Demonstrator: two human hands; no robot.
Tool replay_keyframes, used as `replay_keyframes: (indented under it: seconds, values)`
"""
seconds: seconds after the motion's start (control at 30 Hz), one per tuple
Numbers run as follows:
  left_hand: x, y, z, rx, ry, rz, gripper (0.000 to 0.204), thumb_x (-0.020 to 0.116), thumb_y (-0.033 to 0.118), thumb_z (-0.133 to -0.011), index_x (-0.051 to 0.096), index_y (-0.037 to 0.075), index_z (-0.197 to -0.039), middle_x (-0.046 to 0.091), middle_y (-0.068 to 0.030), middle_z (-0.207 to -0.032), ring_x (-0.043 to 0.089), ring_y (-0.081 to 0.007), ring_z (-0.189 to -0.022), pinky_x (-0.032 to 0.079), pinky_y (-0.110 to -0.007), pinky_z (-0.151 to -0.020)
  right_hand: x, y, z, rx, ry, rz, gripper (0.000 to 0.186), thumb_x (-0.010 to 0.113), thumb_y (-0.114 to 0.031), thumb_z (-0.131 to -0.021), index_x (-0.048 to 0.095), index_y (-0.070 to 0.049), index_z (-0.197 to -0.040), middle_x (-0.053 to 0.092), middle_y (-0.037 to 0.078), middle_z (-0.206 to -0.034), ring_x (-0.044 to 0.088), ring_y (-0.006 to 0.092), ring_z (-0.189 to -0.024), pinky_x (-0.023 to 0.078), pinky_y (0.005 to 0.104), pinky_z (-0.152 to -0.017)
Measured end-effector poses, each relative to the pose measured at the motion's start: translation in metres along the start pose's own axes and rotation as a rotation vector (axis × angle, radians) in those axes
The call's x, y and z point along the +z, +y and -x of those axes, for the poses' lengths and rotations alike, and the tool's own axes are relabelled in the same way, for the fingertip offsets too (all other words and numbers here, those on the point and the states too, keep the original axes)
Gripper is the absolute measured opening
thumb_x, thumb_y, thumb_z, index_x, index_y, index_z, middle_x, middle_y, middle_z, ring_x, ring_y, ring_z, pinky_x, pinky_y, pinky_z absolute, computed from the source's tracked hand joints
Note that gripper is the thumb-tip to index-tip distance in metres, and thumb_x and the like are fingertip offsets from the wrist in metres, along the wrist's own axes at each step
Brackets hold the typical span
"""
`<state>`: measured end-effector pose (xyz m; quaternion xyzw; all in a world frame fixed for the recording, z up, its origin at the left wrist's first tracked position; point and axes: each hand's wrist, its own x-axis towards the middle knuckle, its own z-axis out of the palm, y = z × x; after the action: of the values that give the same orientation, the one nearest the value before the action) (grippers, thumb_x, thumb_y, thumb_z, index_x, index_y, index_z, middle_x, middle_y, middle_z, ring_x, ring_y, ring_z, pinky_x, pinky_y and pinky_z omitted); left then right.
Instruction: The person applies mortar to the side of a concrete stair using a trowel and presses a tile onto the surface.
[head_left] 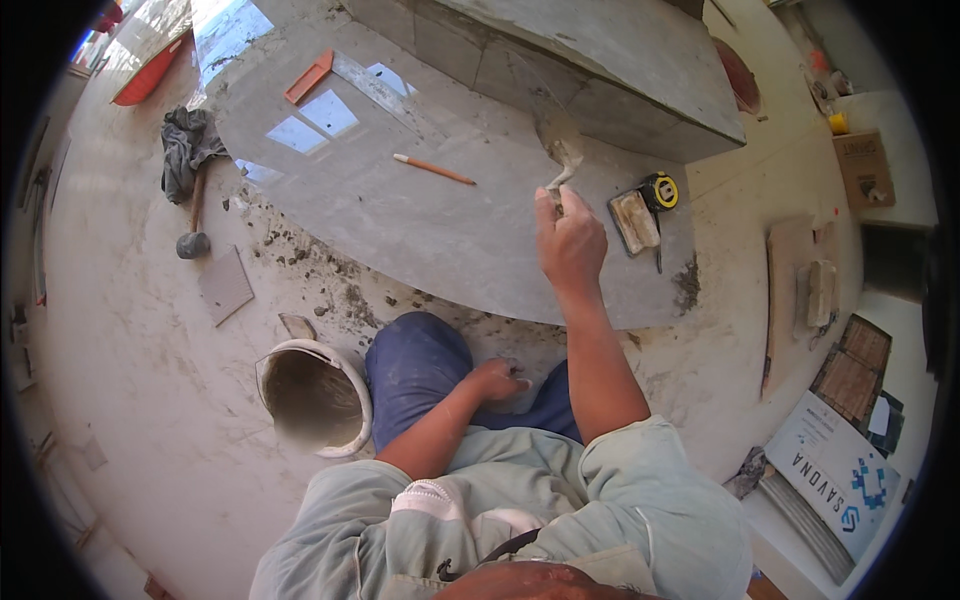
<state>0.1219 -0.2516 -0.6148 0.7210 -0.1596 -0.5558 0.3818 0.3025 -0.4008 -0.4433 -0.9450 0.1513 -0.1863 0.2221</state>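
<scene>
- Far left, a red, shallow-curved object stands near the upper edge of the view.
- Next comes a crumpled dark cloth, lying over the upper end of the wooden handle of a mallet on the floor.
- A loose square tile lies just beside the mallet's head.
- A white bucket, its inside coated grey, sits close to the person's knee.
- Farther off, an orange-handled tool with a long flat metal part rests on the large grey slab.
- A slim orange-brown stick with a pale tip lies on the slab.
- The left hand rests at the lap, fingers curled; whether its grip holds anything, I cannot tell.
- A mortar-smeared trowel is above the slab, near the tiled step; the right hand has its grip clamped on the handle.
- Right of that hand, a pale block lies just beside a yellow-and-black tape measure.
- Far right stands a brown cardboard box.
</scene>
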Motion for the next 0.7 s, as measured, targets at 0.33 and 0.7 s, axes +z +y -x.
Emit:
replay_keyframes:
  seconds: [0.33,0.7]
  values:
    - [-0.004,0.004,0.003,-0.031,0.014,0.017,0.067,0.074,0.047,-0.085,0.066,0.001,-0.133,0.066,-0.0242,-0.132,0.063,-0.0388,-0.123,0.048,-0.042,-0.106,0.009,0.003,-0.02,0.127,-0.117,-0.065,0.044,0.059,-0.036,-0.1,0.07,0.005,-0.11,0.073,0.025,-0.101,0.071,0.0425,-0.092,0.057,0.0499,-0.079]
    - [-0.006,0.008,0.003,-0.057,0.017,0.032,0.066,0.074,0.046,-0.086,0.065,0.003,-0.135,0.066,-0.0224,-0.134,0.064,-0.0364,-0.124,0.047,-0.04,-0.107,-0.025,0.037,-0.011,0.122,-0.066,-0.069,0.044,0.059,-0.036,-0.101,0.071,0.007,-0.108,0.072,0.027,-0.095,0.07,0.0444,-0.091,0.054,0.0503,-0.08]
